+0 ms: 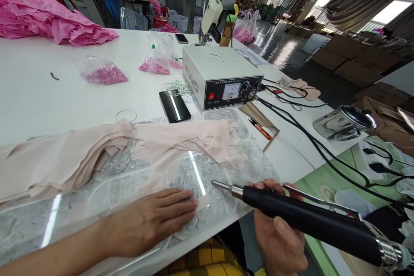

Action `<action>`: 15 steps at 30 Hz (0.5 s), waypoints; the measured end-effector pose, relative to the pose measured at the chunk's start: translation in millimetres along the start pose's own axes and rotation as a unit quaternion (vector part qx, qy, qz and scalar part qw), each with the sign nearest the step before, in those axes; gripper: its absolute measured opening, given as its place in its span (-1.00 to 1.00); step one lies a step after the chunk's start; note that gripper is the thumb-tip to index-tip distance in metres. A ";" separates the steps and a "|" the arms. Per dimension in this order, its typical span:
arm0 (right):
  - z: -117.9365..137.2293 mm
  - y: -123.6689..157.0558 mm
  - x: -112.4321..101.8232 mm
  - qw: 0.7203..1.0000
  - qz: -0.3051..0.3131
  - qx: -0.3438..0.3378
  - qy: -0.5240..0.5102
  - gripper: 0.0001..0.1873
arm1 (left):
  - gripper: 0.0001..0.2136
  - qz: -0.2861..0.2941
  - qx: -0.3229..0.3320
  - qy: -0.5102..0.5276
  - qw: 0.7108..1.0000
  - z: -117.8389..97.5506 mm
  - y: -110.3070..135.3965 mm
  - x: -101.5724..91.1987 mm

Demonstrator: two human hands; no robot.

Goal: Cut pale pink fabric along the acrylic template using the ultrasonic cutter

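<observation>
My left hand (158,215) lies flat with fingers stretched out, pressing a thin pale pink fabric strip (203,202) onto the clear plastic sheet (239,172) over a marbled surface. In my right hand (281,233) is a handheld ultrasonic welder (310,220), a black pen-shaped tool with a pointed metal tip and a long metal lever. Its tip points left, just right of my left fingertips; whether it touches the sheet I cannot tell. Beyond my left hand are overlapping pale pink fabric pieces (187,138) and a thicker fabric stack (64,159).
A white control box (223,69) with a dial stands behind, its black cables (300,127) running right. Nearby are a smartphone (174,106), orange thread snips (260,129), a glass pot with a lid (344,123), bags of pink bits (105,72) and bright pink fabric (48,17).
</observation>
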State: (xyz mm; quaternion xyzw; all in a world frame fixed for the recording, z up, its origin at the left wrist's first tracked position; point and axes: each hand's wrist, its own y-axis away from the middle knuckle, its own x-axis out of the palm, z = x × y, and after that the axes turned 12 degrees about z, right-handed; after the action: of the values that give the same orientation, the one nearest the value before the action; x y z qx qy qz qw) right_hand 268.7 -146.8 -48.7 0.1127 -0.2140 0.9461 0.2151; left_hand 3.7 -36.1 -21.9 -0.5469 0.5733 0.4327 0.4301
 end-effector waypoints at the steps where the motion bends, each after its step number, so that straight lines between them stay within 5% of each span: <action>1: 0.2 -0.4 0.1 1.000 0.003 0.000 0.000 -0.62 | -0.62 0.005 0.000 -0.002 1.000 0.2 0.2 0.2; 15: 6.3 -17.5 15.0 0.993 -0.047 -0.011 -0.103 -0.65 | -0.60 0.000 0.002 0.027 1.000 1.6 2.7 1.1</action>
State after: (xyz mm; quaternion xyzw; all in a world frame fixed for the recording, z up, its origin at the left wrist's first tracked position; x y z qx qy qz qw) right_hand 264.2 -130.0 -32.4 0.2173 -0.2402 0.9158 0.2375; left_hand 1.1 -34.8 -23.3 -0.5574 0.5853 0.4168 0.4159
